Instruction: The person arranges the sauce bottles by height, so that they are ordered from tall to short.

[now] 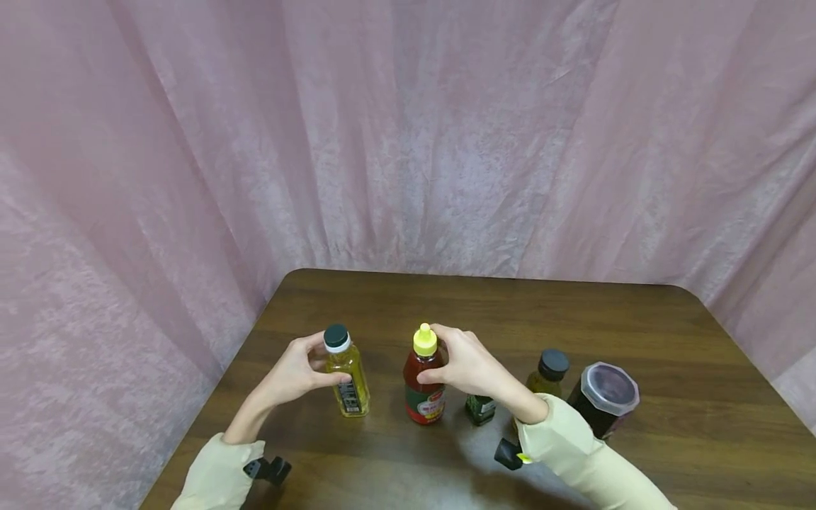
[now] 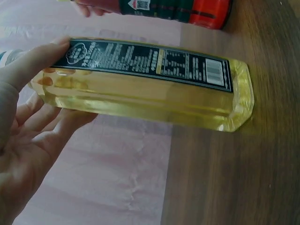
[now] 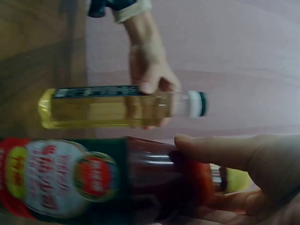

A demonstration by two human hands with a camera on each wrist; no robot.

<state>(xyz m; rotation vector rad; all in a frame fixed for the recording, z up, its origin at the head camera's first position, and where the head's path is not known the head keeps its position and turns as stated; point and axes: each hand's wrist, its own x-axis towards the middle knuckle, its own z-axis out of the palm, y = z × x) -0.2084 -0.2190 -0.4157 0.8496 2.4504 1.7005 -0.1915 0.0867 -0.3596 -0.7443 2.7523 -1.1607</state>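
My left hand [image 1: 298, 372] grips a clear bottle of yellow oil [image 1: 358, 382] by its upper part, thumb on the near side and fingers behind. The bottle has a dark green cap over a white collar and a black label [image 2: 150, 63] with a barcode. To its right, my right hand [image 1: 470, 365] holds a red squeeze bottle of sauce [image 1: 414, 368] around its shoulder, below the yellow nozzle cap [image 1: 425, 341]. A green label [image 3: 65, 180] wraps this bottle. Both bottles are upright and stand apart, side by side.
Right of the sauce bottle, partly behind my right forearm, is a small dark green container [image 1: 479, 409]. Beyond the forearm are a black-capped bottle [image 1: 552, 367] and a dark jar with a clear lid [image 1: 610, 388]. A pink curtain [image 1: 408, 142] hangs behind the wooden table [image 1: 382, 290].
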